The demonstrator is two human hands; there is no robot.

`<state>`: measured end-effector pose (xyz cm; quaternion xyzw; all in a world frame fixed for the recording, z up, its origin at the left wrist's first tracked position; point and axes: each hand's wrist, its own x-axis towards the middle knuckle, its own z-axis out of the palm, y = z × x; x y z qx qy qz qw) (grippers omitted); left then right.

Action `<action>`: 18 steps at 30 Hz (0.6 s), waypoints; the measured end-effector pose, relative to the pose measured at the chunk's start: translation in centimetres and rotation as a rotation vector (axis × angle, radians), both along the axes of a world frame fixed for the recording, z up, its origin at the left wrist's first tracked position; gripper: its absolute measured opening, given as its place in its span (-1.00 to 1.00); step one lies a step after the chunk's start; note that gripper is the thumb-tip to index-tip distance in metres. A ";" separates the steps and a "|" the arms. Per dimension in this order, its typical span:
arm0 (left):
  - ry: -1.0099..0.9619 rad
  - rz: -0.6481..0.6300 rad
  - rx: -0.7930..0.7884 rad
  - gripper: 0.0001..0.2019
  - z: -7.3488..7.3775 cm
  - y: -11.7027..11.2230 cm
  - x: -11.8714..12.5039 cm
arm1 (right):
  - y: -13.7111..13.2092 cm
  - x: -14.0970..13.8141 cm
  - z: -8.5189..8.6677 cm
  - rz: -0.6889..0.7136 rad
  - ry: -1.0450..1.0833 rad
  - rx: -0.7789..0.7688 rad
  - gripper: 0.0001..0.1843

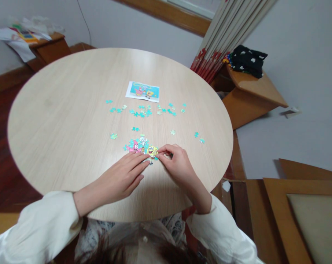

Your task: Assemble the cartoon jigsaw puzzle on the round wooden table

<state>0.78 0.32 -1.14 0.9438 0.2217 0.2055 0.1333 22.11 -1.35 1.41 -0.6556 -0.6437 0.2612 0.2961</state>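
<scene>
A partly joined jigsaw puzzle (pixel 136 146) lies near the front of the round table, showing a pink starfish, a pale figure and a yellow square character. My left hand (pixel 124 172) rests flat across its lower edge, fingers stretched out and fingertips touching the pieces. At the puzzle's right side my right hand (pixel 175 161) pinches with thumb and forefinger at a puzzle piece (pixel 156 154) beside the yellow character. The fingers partly cover that piece. My left hand hides some of the puzzle's lower part.
Several loose turquoise pieces (pixel 141 112) are scattered beyond the puzzle, below a printed reference picture (pixel 144 91). More loose pieces (pixel 196 135) lie to the right and one (pixel 113 136) to the left. A wooden chair (pixel 276 205) stands right of the table (pixel 58 110).
</scene>
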 end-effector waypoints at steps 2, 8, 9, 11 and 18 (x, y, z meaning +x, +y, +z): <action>0.003 -0.001 0.004 -0.63 0.0 0.0 0.0 | 0.0 0.0 0.1 0.009 -0.023 -0.004 -0.91; 0.008 -0.005 0.015 -0.64 0.1 0.0 0.1 | 0.5 -0.1 0.4 0.045 -0.107 -0.032 -0.88; 0.010 -0.006 0.014 -0.64 0.2 0.0 0.1 | 0.6 -0.2 0.5 0.052 -0.128 -0.042 -0.88; 0.012 -0.006 0.012 -0.64 0.2 0.0 0.2 | 0.7 -0.3 0.6 0.063 -0.165 -0.056 -0.89; 0.034 -0.011 0.040 -0.65 0.3 0.0 0.3 | 0.2 -0.7 -0.1 0.031 -0.211 0.017 -0.92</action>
